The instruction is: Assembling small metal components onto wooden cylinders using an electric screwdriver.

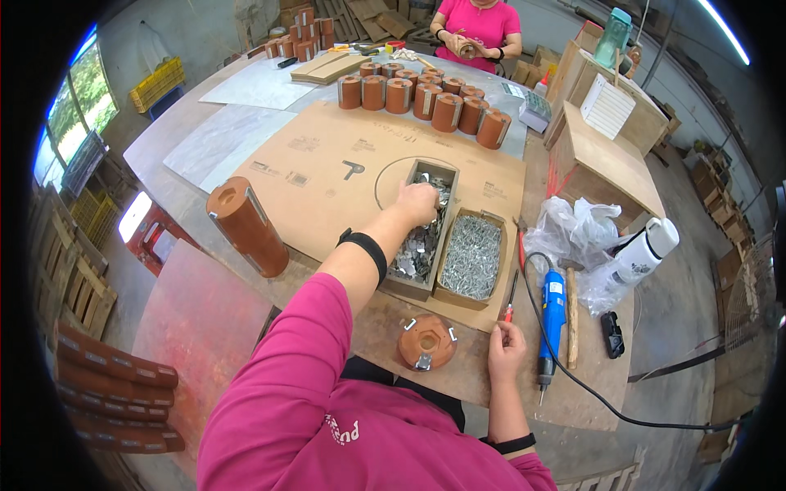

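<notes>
Left hand (419,202): fingers down among the flat metal pieces (419,250) in the long box (405,288); grip hidden, contents cannot be told.

Right hand (508,348): near the table edge, fingertips drawn together just below the red-handled screwdriver (508,314); whether anything small is pinched cannot be told.

Brown block (443,344): one, round, with a central opening and metal fittings at its rim; on the table between the person's body and the boxes, untouched. Probably solid, stiff and fairly heavy; best held round its sides, between fittings.

Metal pieces: loose, thin-looking; likely light, stiff, slippery and sharp-edged, best pinched singly by the faces.

Adjacent: carton (463,299) of screws (471,258); blue power driver (553,315).
</notes>
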Tool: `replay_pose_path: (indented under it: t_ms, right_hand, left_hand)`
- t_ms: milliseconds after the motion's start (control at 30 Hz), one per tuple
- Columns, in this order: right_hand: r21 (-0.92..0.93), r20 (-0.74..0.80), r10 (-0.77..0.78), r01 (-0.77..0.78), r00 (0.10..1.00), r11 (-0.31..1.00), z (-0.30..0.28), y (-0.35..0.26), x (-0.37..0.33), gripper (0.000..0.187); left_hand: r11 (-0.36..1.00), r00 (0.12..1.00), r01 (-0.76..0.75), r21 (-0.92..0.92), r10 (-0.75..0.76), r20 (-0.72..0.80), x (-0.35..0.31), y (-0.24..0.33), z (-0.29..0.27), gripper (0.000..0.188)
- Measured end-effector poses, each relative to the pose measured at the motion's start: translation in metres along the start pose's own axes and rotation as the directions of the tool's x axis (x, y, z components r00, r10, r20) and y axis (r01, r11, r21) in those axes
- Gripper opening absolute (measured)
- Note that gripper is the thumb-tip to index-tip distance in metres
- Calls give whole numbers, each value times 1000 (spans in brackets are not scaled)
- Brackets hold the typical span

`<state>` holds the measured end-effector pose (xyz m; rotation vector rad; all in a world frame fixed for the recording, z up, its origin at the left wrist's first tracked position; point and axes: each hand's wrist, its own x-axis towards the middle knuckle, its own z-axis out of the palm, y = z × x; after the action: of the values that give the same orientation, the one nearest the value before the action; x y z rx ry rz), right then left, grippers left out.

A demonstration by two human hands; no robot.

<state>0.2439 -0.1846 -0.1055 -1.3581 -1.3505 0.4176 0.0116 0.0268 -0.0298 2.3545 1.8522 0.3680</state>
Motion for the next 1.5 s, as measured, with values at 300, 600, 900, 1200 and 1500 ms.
replay_pose_path:
  t_ms: [300, 600, 900, 1200, 1500]
  right_hand:
    - [-11, -15, -5, 5, 1000, 1000, 0, -1, -1, 2]
    - [12, -15, 6, -6, 1000, 1000, 1, -1, -1, 2]
    - [-11, -1, 20, -20, 1000, 1000, -1, 0, -1, 3]
    - [26, -7, 32, -32, 999, 999, 0, 0, -1, 4]
    - [49, -24, 23, -22, 999, 999, 0, 2, -3, 3]
  left_hand:
    - [999, 998, 33, -1, -33, 47, 19, 0, 1, 14]
    - [998, 1000, 7, 58, -8, 9, 15, -2, 0, 7]
    - [998, 974, -60, -2, 59, 217, 6, 5, -15, 8]
    - [988, 972, -90, 127, 60, 225, 5, 13, -2, 16]
    - [979, 982, -98, 176, 67, 175, 1, 14, -16, 12]
